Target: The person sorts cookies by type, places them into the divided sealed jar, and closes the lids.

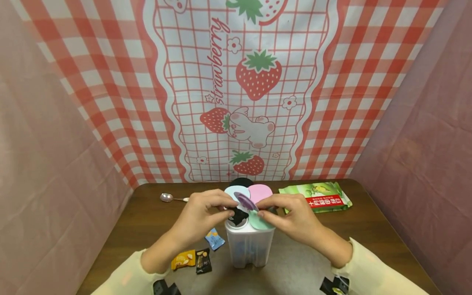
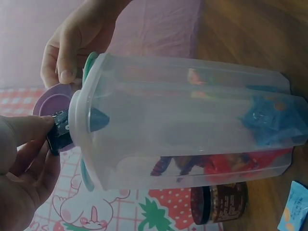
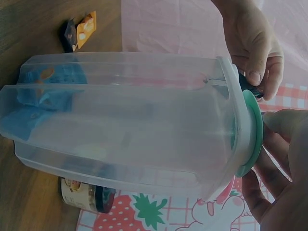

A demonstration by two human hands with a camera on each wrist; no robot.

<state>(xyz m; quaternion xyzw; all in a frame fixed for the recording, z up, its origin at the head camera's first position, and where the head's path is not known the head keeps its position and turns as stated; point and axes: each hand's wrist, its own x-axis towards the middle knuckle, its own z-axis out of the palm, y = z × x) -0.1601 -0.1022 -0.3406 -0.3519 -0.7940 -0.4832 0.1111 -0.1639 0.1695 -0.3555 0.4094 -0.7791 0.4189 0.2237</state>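
A clear plastic container (image 1: 248, 248) with a white rim stands upright on the table. My left hand (image 1: 204, 211) pinches a small black snack packet (image 1: 239, 216) at the container's front-left opening; its lower tip shows inside the wall in the left wrist view. My right hand (image 1: 295, 213) holds the raised purple lid (image 1: 246, 201) of that opening between thumb and fingers. Green (image 1: 261, 221), pale blue (image 1: 234, 190) and pink (image 1: 262, 192) lids cover the other openings. Blue packets (image 2: 272, 120) and red packets (image 2: 226, 166) lie at the bottom in separate compartments.
Left of the container lie a blue packet (image 1: 215, 239), a yellow packet (image 1: 183, 259) and another black packet (image 1: 203, 261). A spoon (image 1: 167, 197) rests farther back. Behind the container stands a dark-lidded jar (image 2: 228, 204). A green and white bag (image 1: 318, 196) lies at the back right.
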